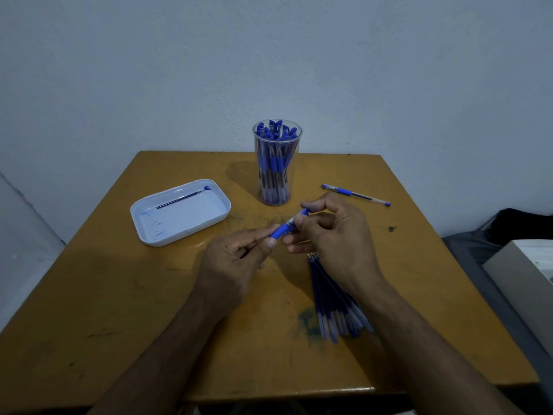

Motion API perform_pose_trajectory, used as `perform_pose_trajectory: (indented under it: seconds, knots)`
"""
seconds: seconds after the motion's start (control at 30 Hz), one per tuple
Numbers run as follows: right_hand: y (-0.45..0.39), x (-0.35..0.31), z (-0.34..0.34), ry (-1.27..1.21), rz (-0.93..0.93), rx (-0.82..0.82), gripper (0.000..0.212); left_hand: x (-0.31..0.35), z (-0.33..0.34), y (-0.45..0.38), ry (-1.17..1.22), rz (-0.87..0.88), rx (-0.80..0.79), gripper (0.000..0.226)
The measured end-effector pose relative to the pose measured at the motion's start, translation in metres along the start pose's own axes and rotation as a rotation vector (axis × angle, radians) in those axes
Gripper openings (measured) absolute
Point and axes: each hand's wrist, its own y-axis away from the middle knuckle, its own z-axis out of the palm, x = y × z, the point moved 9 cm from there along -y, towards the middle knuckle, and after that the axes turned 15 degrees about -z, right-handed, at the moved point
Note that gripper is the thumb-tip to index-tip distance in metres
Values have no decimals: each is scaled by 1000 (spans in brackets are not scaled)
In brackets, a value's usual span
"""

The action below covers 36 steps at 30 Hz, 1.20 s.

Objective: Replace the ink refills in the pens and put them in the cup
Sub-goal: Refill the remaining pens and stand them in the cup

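**Pen refill job nears its end, one loose pen left**

At the centre of the frame, a person's left hand (236,259) and right hand (332,235) both pinch a blue gel pen (288,226), the left on the barrel, the right at the tip end, apparently working the tip section. Just above them the clear plastic cup (276,163) stands crowded with finished-looking pens, suggesting most of the job is done. One pen (356,194) lies alone at right of the cup, seemingly not yet handled. A fan of ink refills (335,301) lies under the right wrist, lower right of centre. The white tray (179,212), left of centre, holds a single spent-looking refill (179,199). Bare wooden surface (119,324) fills the lower left; the far edge runs just behind the cup, with the wall beyond, leaving little room there.
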Motion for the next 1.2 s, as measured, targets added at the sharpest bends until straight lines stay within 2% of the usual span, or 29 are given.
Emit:
perform_pose_trajectory:
  seconds: [0.23, 0.37, 0.53, 0.6, 0.7, 0.77, 0.87, 1.07, 1.2]
  knots:
    - [4, 6, 6, -10, 21, 1, 10, -5, -3, -2, -37, -3, 11, 32]
    - [3, 6, 9, -28, 36, 6, 22, -5, -2, -5, -27, -26, 32, 32]
    - [-5, -9, -3, 48, -52, 91, 24, -8, 4, -7, -42, -49, 21, 38]
    - [-11, -25, -12, 155, -131, 128, 24, -9, 1, -7, -132, -31, 45, 41]
    - [-24, -52, -21, 281, -244, 167, 26, -4, -5, -12, -411, 56, 132, 45]
    - [-38, -71, -23, 352, -318, 188, 27, 0, 0, -20, -585, 102, 130, 50]
    - [-67, -98, -24, 392, -403, 232, 28, -3, 5, -39, -758, 80, 109, 51]
    - [-119, -147, -24, 390, -564, 316, 30, -22, 15, -56, -944, 55, 42, 53]
    - [-142, -145, -15, 424, -578, 260, 30, -26, 17, -56, -980, 37, 31, 52]
